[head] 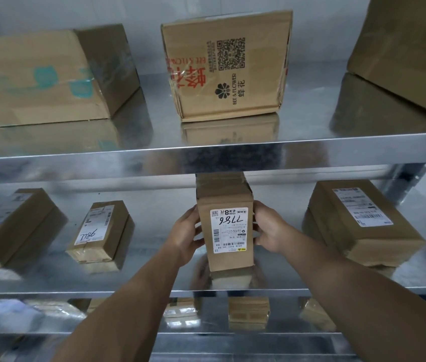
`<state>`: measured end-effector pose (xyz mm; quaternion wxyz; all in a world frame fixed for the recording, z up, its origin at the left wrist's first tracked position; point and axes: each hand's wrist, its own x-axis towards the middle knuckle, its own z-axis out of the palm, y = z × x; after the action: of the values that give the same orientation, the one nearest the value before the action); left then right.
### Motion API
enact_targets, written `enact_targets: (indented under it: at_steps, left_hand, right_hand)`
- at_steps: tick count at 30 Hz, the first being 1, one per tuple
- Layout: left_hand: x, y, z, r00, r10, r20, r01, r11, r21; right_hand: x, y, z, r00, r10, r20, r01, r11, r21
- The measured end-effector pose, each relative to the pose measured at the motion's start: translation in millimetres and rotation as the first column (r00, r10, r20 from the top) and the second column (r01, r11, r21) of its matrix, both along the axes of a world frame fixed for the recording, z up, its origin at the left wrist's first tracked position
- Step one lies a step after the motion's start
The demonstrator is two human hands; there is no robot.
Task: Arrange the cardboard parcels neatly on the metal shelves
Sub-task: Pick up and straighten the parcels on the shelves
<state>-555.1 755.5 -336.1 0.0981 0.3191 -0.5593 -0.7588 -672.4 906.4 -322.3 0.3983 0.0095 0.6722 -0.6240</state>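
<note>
We hold a tall brown cardboard parcel with a white label marked 7786 (226,231) upright on the shiny middle metal shelf (149,262), near its front edge. Our left hand (184,235) grips its left side and our right hand (269,228) grips its right side. The fingers (257,207) of both hands are curled round the parcel's edges, so it is pressed between them. Its bottom edge meets its own reflection, so it seems to touch the shelf. At 9 o'clock from it, well apart, lies a small flat brown parcel with a handwritten label (99,231). At 3 o'clock lies a wide flat brown parcel with a printed label (358,220). At 12 o'clock, on the upper metal shelf (154,118), stands a brown carton printed BEE & FLOWER (227,74)
</note>
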Motion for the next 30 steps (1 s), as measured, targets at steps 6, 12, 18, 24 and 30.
enact_targets:
  at_steps: [6,12,18,24,30]
  left_hand:
    - [2,1,-5,1.000,-0.012,0.010,0.012,1.000,0.010]
    - [0,-1,-5,1.000,-0.015,0.028,0.015,1.000,-0.006]
    - [-4,-6,-5,1.000,-0.012,0.027,0.012,1.000,0.009]
    - [-3,-22,-7,0.969,-0.109,0.220,0.109,0.994,0.010]
    - [-2,-24,-5,0.976,-0.119,0.181,0.100,0.989,0.107]
  right_hand:
    - [5,8,0,0.996,0.061,0.065,-0.057,0.997,-0.054]
    - [3,9,-1,0.996,0.058,0.066,-0.054,0.997,-0.059]
    - [-6,11,-2,0.994,0.060,0.096,-0.050,0.993,-0.109]
    - [-13,11,-6,0.991,-0.027,0.128,0.040,0.994,-0.099]
    - [-13,9,-4,0.988,-0.043,0.150,0.055,0.996,-0.075]
